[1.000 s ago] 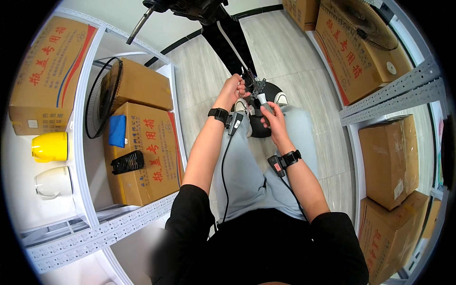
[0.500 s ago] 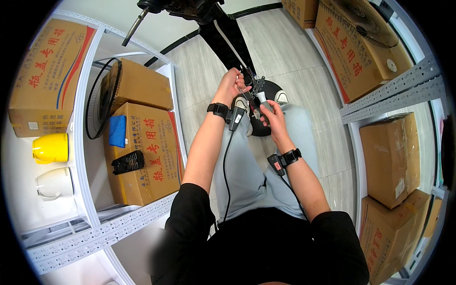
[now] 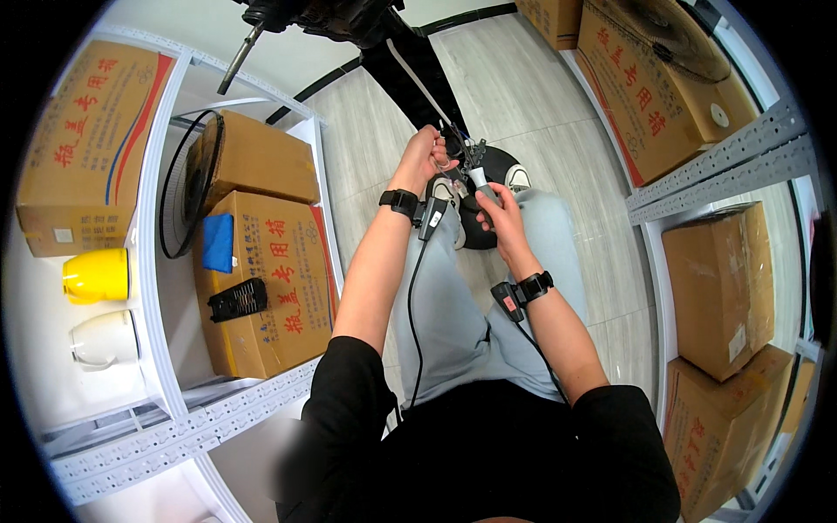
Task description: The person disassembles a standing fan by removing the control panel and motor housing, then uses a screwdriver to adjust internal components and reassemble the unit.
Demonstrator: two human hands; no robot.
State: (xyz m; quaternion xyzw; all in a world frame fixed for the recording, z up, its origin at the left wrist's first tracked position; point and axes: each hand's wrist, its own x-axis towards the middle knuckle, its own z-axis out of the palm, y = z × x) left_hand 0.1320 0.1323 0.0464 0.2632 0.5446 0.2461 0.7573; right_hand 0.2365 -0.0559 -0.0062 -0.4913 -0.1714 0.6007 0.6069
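Observation:
My left hand (image 3: pixel 425 150) is curled closed at a cluster of small metal parts (image 3: pixel 471 150) near the foot of a black upright column (image 3: pixel 405 83); what it grips is too small to make out. My right hand (image 3: pixel 500 213), a little lower and to the right, is closed on a grey handled tool (image 3: pixel 479 181) with a pale collar, angled up toward those metal parts. A round black base (image 3: pixel 497 159) lies beneath, between white shoes (image 3: pixel 518 177). Each wrist wears a black strap with a cabled device.
Left shelving (image 3: pixel 166 349) holds cardboard boxes (image 3: pixel 261 166), a fan cage (image 3: pixel 166 200), yellow (image 3: pixel 96 275) and white mugs (image 3: pixel 105 340), a blue cloth (image 3: pixel 218 240). Right shelving (image 3: pixel 715 166) holds more boxes (image 3: pixel 711 288) and a fan guard (image 3: pixel 663 39). A black assembly (image 3: pixel 331 17) with a rod overhangs the top.
My left hand has shifted slightly up and left since a second ago, still curled. My right hand keeps its grip on the tool. The black assembly sits slightly further left in the picture.

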